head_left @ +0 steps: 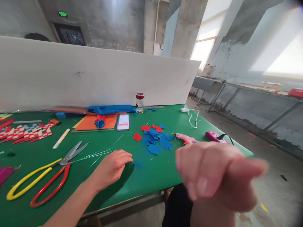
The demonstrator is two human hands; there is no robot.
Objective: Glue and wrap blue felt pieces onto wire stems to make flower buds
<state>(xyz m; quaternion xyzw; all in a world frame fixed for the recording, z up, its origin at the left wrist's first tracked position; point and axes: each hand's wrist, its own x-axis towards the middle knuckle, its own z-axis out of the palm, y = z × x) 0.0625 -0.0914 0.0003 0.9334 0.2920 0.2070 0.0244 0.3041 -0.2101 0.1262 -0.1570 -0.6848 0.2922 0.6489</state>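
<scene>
Blurred and pale, my right hand (220, 175) fills the near foreground, raised off the table edge close to the camera, its fingers curled loosely inward and holding nothing that I can make out. Beyond it, my left hand (113, 167) rests palm down on the green table (153, 176), fingers relaxed and slightly spread, gripping nothing; its fingertips lie at the near ends of several thin wires (104, 151) that fan out across the surface. To the left of that hand lie two pairs of scissors (47, 176), one with yellow handles, one with red, blades crossing. Further back, a heap of blue and red felt pieces (155, 137) sits near the middle, with a pink glue gun (186, 138) just to its right. At the far edge, a small glass jar (139, 102) with a red lid stands upright before a white board (94, 75).
</scene>
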